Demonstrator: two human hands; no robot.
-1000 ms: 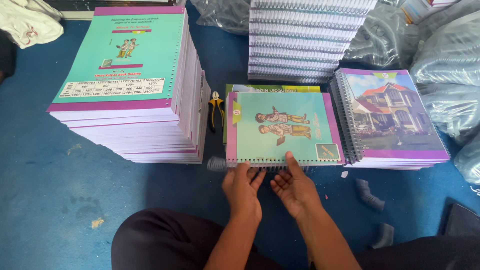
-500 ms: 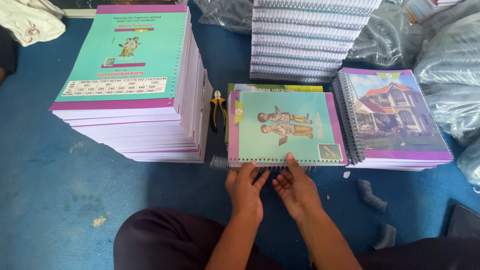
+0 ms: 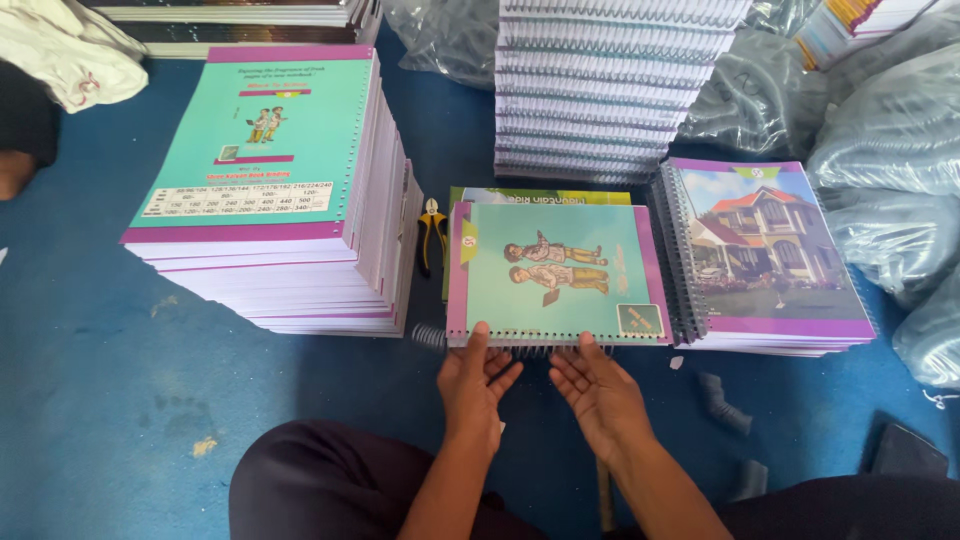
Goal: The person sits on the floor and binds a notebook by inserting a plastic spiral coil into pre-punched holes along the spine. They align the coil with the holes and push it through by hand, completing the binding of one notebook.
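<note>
Blue matte flooring, scuffed and speckled, is seen from the head camera, with crinkled clear plastic bags heaped at the right. At the left a tall stack of unbound books is set, its top cover glossy teal with a purple border and a row of punched holes along the right edge. Behind the centre a pile of spiral-bound books is stacked, ribbed with wire. At the right a lower pile is topped by a house picture, with dark coils along its left side. Yellow-handled pliers are laid between the tall stack and the notebook.

That notebook is placed at the centre on the floor, just ahead of the knees: a flat, glossy teal cover with purple edges and two drawn figures. A wire coil is threaded along its near edge and sticks out at the left.

Both hands are held palm-up at that edge. The left hand is spread, its fingertips touching the edge. The right hand is likewise opened wide, fingers at the coil.
</note>
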